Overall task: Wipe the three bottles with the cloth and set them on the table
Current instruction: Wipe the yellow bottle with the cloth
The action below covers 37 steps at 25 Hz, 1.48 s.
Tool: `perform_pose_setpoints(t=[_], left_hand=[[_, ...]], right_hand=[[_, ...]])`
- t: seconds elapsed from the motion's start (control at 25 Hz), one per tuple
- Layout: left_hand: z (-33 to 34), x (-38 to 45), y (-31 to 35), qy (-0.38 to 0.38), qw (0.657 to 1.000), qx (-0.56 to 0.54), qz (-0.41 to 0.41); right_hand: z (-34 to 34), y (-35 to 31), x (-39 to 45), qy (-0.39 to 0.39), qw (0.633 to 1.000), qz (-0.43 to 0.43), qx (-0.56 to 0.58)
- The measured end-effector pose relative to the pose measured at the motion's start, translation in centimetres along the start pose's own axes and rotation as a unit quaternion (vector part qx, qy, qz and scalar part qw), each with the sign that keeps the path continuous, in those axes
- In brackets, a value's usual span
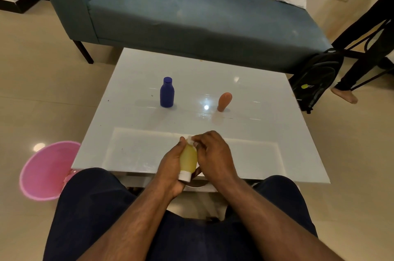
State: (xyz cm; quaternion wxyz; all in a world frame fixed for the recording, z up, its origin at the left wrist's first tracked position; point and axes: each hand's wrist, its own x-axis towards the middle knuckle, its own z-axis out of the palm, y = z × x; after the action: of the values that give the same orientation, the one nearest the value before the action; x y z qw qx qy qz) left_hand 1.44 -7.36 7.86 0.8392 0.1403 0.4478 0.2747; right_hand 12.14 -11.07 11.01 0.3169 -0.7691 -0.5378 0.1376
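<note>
My left hand (171,167) grips a yellow bottle (188,159) with a white cap, held cap toward me above the near edge of the white table (266,124). My right hand (214,155) pinches a small white cloth (190,140) against the far end of that bottle; most of the cloth is hidden by my fingers. A blue bottle (167,92) stands upright in the middle left of the table. An orange bottle (224,102) stands on its cap to the right of it.
A pink bucket (45,172) sits on the floor left of the table. A blue-grey sofa (191,15) runs behind the table. A black backpack (315,79) leans at the right, with another person's leg (362,47) beside it.
</note>
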Motion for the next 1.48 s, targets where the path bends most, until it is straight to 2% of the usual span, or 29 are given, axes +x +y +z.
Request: perform_pose_setpoints(t=[0.24,0.52,0.68,0.76,0.96,1.16,1.24,1.4,1.48], left_hand=[[-0.4,0.5,0.4,0.015,0.998,-0.055,-0.012],[-0.1,-0.1,0.4,0.029,0.999,-0.033,-0.015],[-0.3,0.0,1.0,0.016,0.993,-0.114,-0.028],[0.0,-0.1,1.0,0.006,0.994,-0.104,-0.032],[0.4,-0.5,0.7,-0.004,0.997,-0.071,-0.031],[-0.2,0.1,0.4,0.038,0.997,-0.06,-0.019],[-0.2,0.1,0.2,0.027,0.999,-0.033,-0.019],[0.3,-0.3,-0.2,-0.036,0.998,0.028,-0.034],[0.2,-0.3,-0.2,-0.056,0.997,0.032,-0.042]], right_hand=[[1.1,-1.1,-5.0,-0.026,0.998,-0.036,0.047],[0.4,-0.7,-0.5,-0.005,0.997,0.048,0.053],[0.8,-2.0,-4.5,-0.032,0.996,0.03,0.082],[0.6,-1.7,-4.5,-0.028,0.996,0.03,0.083],[0.6,-0.9,-1.2,0.002,0.998,0.048,0.051],[1.3,-1.8,-4.2,-0.088,0.993,-0.077,-0.028],[1.2,-0.8,-3.0,-0.073,0.993,-0.075,-0.047],[0.9,0.7,-0.3,-0.025,0.996,-0.006,-0.086],[1.2,0.0,-1.3,-0.049,0.992,-0.041,-0.107]])
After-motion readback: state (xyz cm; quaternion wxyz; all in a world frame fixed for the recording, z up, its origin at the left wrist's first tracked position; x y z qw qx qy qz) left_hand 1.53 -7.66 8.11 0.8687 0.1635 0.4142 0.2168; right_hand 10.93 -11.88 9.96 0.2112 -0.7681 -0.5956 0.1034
